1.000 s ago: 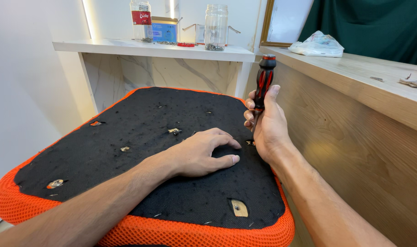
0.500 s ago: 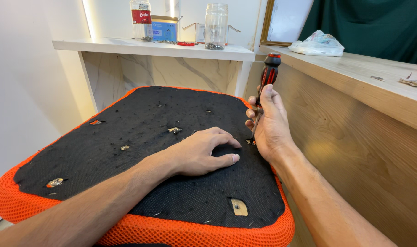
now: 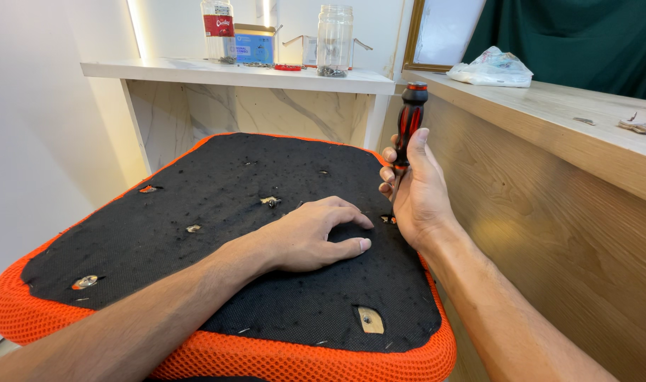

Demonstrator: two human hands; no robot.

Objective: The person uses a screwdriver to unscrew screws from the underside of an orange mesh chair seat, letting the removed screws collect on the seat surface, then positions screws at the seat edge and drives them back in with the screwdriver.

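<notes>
An upturned chair seat [image 3: 160, 212] lies in front of me, with black fabric on its underside, an orange mesh rim and several small mounting holes. My left hand [image 3: 312, 233] rests flat on the black fabric, fingers spread, holding nothing. My right hand [image 3: 415, 191] grips a red-and-black screwdriver [image 3: 410, 120] held upright, its tip down at a hole near the seat's right edge; the tip is hidden behind my fingers.
A wooden counter [image 3: 570, 113] runs along the right, close to the seat, with a plastic bag [image 3: 493, 67] on it. A white shelf [image 3: 238, 71] at the back carries a glass jar [image 3: 335, 39], a bottle [image 3: 218, 28] and a small box. A white wall stands on the left.
My right hand has shifted slightly on the screwdriver handle, which stays upright at the same hole. The left hand has not moved.
</notes>
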